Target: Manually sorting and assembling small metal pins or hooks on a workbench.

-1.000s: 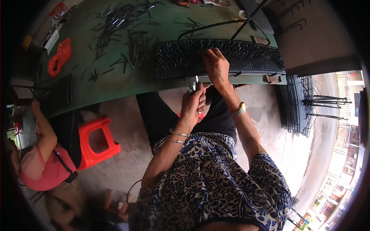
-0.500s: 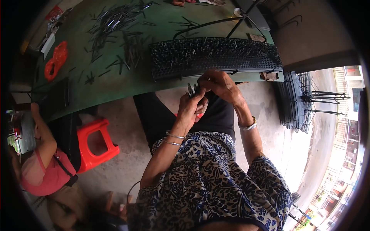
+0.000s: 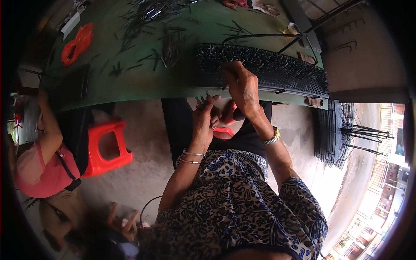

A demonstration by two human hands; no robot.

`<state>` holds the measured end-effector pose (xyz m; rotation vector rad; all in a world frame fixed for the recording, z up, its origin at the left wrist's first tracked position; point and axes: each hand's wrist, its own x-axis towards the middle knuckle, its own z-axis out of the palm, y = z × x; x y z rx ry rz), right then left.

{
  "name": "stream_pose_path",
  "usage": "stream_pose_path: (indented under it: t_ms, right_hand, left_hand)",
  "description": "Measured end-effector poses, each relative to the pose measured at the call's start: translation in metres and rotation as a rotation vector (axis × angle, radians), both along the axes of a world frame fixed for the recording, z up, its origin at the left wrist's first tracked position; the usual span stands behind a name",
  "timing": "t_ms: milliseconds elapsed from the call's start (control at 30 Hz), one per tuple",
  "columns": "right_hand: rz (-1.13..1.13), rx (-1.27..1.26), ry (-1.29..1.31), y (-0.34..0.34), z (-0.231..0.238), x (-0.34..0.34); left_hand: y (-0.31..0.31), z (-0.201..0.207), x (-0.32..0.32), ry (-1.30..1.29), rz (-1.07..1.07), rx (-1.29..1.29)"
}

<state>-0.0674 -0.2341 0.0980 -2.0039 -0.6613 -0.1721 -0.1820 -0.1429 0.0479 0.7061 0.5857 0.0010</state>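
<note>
My left hand (image 3: 206, 113) is closed around several thin dark metal strips (image 3: 200, 100), their ends poking out above its fingers. It stays over my lap, just off the table's near edge. My right hand (image 3: 243, 86) reaches over the near side of a black perforated rack (image 3: 277, 90), thumb and fingers pinched together. What the pinch holds is too small and dark to make out. Many short dark strips (image 3: 260, 58) stand upright in the rack's far rows, while bare holes show along its near side.
Loose strips (image 3: 156, 17) lie heaped on the green table (image 3: 143, 89), near a red plastic bag (image 3: 79, 43). A black metal frame (image 3: 299, 37) rises behind the rack. At left another person (image 3: 47, 169) sits by a red stool (image 3: 125, 147). Wire racks (image 3: 333, 134) stand at right.
My right hand has left my left hand and moved forward over the rack's near side. My left hand still grips the strips. The whole view has shifted slightly.
</note>
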Motion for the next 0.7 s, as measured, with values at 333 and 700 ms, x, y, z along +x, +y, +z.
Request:
stream_pose_path:
  t_ms: [333,700]
  right_hand:
    - [0.016,0.047,-0.129,0.041,-0.024,0.006]
    - [0.064,-0.152,-0.328,0.042,-0.037,0.010]
  left_hand:
    - [0.006,-0.001,-0.005,-0.013,0.068,-0.076]
    - [0.008,0.005,-0.003,-0.030,0.081,-0.097]
